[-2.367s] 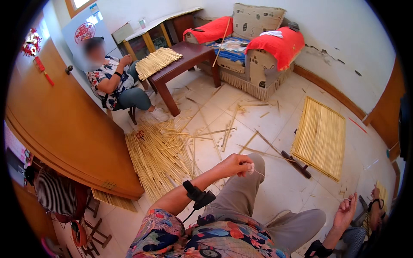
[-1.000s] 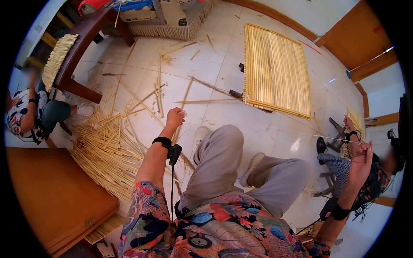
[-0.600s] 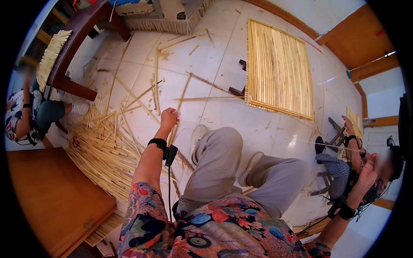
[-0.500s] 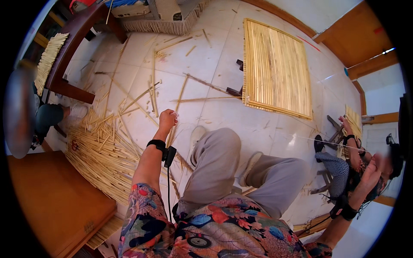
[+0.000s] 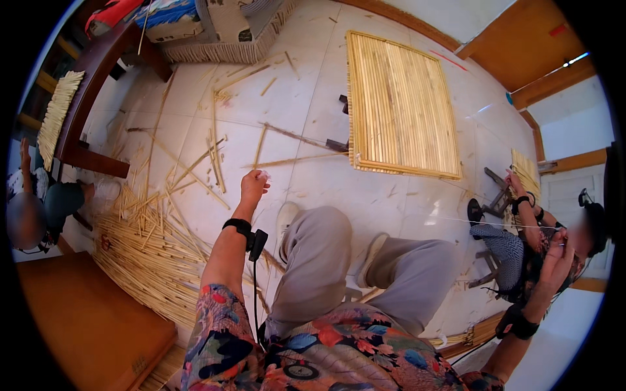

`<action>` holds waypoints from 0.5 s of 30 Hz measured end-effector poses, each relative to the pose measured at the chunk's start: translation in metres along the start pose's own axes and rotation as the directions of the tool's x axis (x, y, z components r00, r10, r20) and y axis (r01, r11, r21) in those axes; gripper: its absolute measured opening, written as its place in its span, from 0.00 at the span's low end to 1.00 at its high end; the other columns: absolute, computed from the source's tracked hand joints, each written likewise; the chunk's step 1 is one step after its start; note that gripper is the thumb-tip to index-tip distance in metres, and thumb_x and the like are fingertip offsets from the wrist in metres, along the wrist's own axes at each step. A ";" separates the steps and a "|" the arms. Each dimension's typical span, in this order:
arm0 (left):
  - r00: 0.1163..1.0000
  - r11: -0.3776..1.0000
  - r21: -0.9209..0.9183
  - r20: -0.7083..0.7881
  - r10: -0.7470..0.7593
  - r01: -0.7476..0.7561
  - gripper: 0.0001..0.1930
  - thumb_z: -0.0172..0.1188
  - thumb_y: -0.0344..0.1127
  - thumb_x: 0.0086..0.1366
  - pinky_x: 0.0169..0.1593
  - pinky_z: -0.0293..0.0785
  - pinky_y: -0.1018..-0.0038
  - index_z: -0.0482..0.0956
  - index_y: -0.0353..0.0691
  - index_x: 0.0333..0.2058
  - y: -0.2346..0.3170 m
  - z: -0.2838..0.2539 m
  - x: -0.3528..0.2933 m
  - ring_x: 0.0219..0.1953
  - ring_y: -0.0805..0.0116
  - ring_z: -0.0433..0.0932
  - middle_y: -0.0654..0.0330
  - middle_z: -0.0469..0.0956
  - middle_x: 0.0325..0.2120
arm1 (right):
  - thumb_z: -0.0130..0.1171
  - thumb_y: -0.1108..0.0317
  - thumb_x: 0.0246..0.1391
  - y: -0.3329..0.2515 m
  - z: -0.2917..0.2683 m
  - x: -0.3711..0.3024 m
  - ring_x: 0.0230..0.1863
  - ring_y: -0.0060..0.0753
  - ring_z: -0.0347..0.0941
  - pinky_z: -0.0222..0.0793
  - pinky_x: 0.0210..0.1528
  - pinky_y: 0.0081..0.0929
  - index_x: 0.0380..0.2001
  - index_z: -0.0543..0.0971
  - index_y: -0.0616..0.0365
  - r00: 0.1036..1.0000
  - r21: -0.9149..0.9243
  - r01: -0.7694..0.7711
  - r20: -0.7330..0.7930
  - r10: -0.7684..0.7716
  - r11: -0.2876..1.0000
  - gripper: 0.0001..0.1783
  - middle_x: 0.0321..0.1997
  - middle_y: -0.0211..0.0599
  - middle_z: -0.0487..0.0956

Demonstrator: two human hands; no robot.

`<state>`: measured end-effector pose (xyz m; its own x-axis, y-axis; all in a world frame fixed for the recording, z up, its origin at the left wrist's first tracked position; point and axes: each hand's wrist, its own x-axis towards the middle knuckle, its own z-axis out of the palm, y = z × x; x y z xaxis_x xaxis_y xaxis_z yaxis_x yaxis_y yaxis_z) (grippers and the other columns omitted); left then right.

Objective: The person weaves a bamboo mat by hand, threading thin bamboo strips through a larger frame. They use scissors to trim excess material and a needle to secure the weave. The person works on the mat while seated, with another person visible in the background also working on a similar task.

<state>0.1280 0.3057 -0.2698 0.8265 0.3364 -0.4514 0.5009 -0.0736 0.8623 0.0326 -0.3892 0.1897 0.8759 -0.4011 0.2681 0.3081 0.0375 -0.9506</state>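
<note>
Out over the floor, my left hand [image 5: 252, 188] is closed, its fingers curled around a small whitish, see-through thing [image 5: 263, 174] whose kind I cannot make out. Far to the right, my right hand [image 5: 555, 259] is raised with fingertips pinched together on a thin pale thread [image 5: 508, 225]. The thread runs leftward from those fingers and fades against the floor; its other end cannot be seen. A wrist strap with a black device [image 5: 256, 242] is on my left forearm, and another dark strap [image 5: 520, 322] is on my right wrist.
A rectangular mat of straw-coloured stalks [image 5: 404, 107] lies ahead, on dark supports. Loose stalks [image 5: 150, 251] heap at left beside a brown wooden box [image 5: 85, 313]. A dark table [image 5: 85, 124] and one person sit far left; another person [image 5: 502, 251] sits at right. A sofa [image 5: 215, 45] stands behind.
My view has shifted slightly, so the mat and floor sit further left. My right hand has moved a little, still pinching the thread; my left hand stays closed.
</note>
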 end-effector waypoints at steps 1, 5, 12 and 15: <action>1.000 0.996 0.086 0.013 -0.002 0.001 0.14 0.57 0.33 0.60 0.25 0.76 0.74 0.76 0.31 0.42 0.004 -0.001 0.000 0.24 0.70 0.79 0.55 0.79 0.27 | 0.46 0.74 0.62 0.004 0.019 -0.007 0.46 0.30 0.70 0.69 0.55 0.27 0.50 0.67 0.69 0.998 0.018 -0.019 0.058 0.017 1.000 0.15 0.47 0.42 0.71; 0.891 0.507 0.855 -0.143 0.430 -0.107 0.19 0.61 0.39 0.60 0.33 0.76 0.74 0.75 0.34 0.46 -0.004 0.006 -0.020 0.32 0.70 0.79 0.55 0.79 0.30 | 0.49 0.72 0.61 0.012 0.148 -0.050 0.36 0.23 0.69 0.69 0.41 0.20 0.48 0.67 0.65 0.998 -0.081 -0.053 -0.022 0.052 0.995 0.14 0.39 0.35 0.71; 0.868 0.941 -0.126 0.365 0.337 -0.313 0.14 0.54 0.31 0.63 0.43 0.73 0.73 0.75 0.33 0.46 0.191 0.004 -0.146 0.44 0.72 0.76 0.57 0.79 0.40 | 0.54 0.76 0.56 0.054 0.257 -0.115 0.20 0.12 0.63 0.56 0.17 0.10 0.37 0.72 0.59 0.906 -0.223 -0.304 0.232 0.354 0.926 0.05 0.30 0.33 0.75; 0.645 0.796 -0.498 0.492 0.585 -0.344 0.17 0.52 0.25 0.63 0.49 0.73 0.71 0.70 0.32 0.51 0.261 0.016 -0.241 0.47 0.70 0.73 0.55 0.74 0.49 | 0.56 0.76 0.55 0.048 0.305 -0.137 0.18 0.11 0.62 0.56 0.17 0.09 0.37 0.74 0.58 0.820 -0.105 -0.420 0.382 0.427 0.901 0.06 0.28 0.33 0.77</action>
<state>0.0633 0.1904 0.0602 0.9524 -0.2878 0.1010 -0.0129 0.2931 0.9560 0.0401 -0.0529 0.1553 0.9914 0.0366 -0.1260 -0.1292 0.1059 -0.9859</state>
